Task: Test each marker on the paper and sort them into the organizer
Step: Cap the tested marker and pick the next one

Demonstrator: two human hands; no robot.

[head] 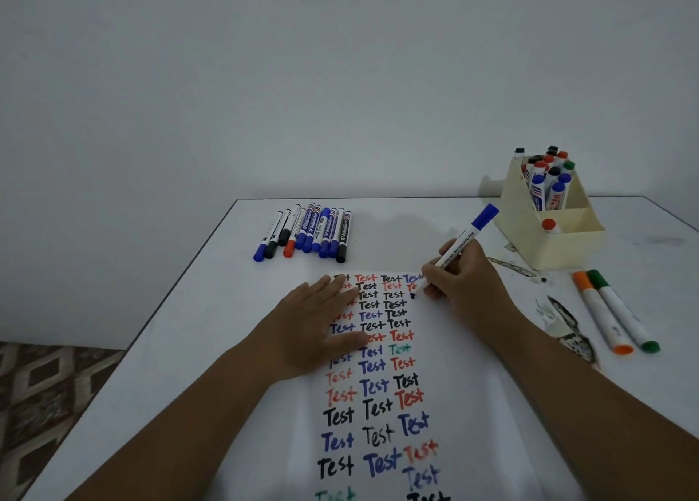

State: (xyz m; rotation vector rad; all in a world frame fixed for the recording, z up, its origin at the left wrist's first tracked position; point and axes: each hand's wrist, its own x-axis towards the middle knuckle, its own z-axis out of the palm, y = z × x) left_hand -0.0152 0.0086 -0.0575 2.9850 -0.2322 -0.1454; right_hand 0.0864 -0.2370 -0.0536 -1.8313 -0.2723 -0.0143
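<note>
Table (181, 349): white top, left edge running diagonally from far-left corner toward the viewer; patterned floor (49, 394) beyond that edge. Far edge meets a plain wall. Right part of the top shows chipped, peeling patches.

Landmark: paper (465, 394), centred on the table, covered in rows of "Test" in black, red, blue, green.

Left of paper: bare table out to the edge. Beyond paper's far-left corner: row of markers (304, 232) lying side by side, caps toward the viewer, apart from the sheet. Bare strip between that row and the paper's far edge.

Beyond paper's far-right corner: organizer (529, 213), cream, near the far table edge. Back compartment packed with upright markers; front compartment holds one red-capped marker (550, 225).

Right of paper: orange marker (601, 311) and green marker (624, 311) lying side by side, well apart from the sheet.

Left hand (314, 323): flat, fingers straight, pressing on the paper's upper-left part.

Right hand (463, 277): at the paper's far-right corner, fingers curled round a blue marker (465, 236). Tip down on the sheet beside the right-hand column; blue end angled up toward the organizer.
</note>
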